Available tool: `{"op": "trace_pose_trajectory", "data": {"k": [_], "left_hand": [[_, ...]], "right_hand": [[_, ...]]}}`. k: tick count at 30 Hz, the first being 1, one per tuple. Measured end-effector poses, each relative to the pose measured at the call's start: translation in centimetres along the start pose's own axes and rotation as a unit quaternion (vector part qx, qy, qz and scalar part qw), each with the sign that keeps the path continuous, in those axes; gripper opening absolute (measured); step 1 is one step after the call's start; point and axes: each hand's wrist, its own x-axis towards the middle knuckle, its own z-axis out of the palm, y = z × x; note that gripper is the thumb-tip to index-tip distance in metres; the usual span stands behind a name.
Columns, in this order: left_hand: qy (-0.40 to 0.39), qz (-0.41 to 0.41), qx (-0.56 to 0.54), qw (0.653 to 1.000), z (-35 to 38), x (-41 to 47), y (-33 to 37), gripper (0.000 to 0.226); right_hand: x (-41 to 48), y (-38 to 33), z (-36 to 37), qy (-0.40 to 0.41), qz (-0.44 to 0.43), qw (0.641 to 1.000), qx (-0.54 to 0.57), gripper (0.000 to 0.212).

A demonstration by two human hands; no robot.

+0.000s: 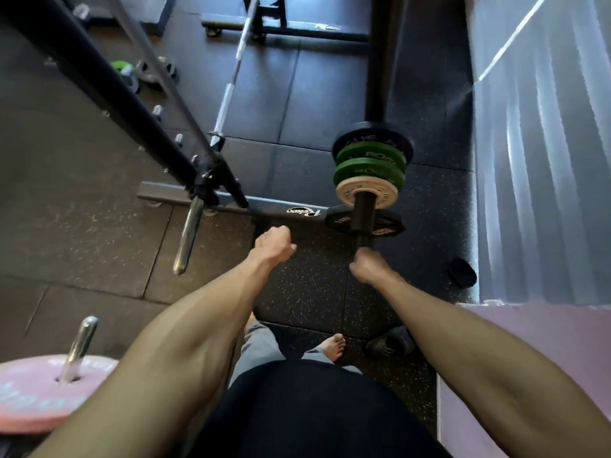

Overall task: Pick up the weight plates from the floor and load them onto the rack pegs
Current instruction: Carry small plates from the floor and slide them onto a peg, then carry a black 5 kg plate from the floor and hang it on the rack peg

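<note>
A black rack peg (363, 209) points up at me, loaded with a large black plate (401, 143), two green plates (370, 166) and a tan plate (347, 193). Under the peg's end a black weight plate (383, 224) lies on the floor. My left hand (274, 247) hovers left of that plate with fingers curled under, holding nothing. My right hand (367, 266) is just below the peg's tip, fingers curled too, with nothing visible in it.
A pink plate (36, 395) sits on a chrome peg (79, 348) at the lower left; another bare chrome peg (188, 239) juts from the rack base (274, 208). A barbell (231, 84) lies on the floor beyond. A curtain (542, 160) is on the right, a slipper (391, 342) by my foot.
</note>
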Motion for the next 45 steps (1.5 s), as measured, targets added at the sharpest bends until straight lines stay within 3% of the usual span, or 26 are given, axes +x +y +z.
{"op": "trace_pose_trajectory", "data": {"k": [7,15,22,34,45], "left_hand": [[-0.025,-0.113,-0.15,0.982,0.7,-5.5,-13.7,0.026],[0.04,-0.238,-0.31,0.92,-0.4,-11.8,-31.7,0.025],[0.076,-0.286,-0.354,0.887,-2.4,-14.5,-46.3,0.022],[0.069,-0.314,-0.366,0.873,-7.8,-9.2,-62.8,0.022],[0.083,-0.284,-0.371,0.88,-22.1,2.9,-81.6,0.019]], "right_hand": [[-1.6,-13.9,7.0,-0.072,-0.169,0.975,-0.121,0.018],[-6.2,-33.8,16.7,-0.115,-0.334,0.903,-0.246,0.026],[-9.0,-48.6,24.1,-0.121,-0.417,0.838,-0.332,0.029],[-5.3,-67.6,32.8,-0.122,-0.416,0.788,-0.437,0.03],[1.6,-91.5,32.9,-0.147,-0.388,0.806,-0.421,0.034]]}}
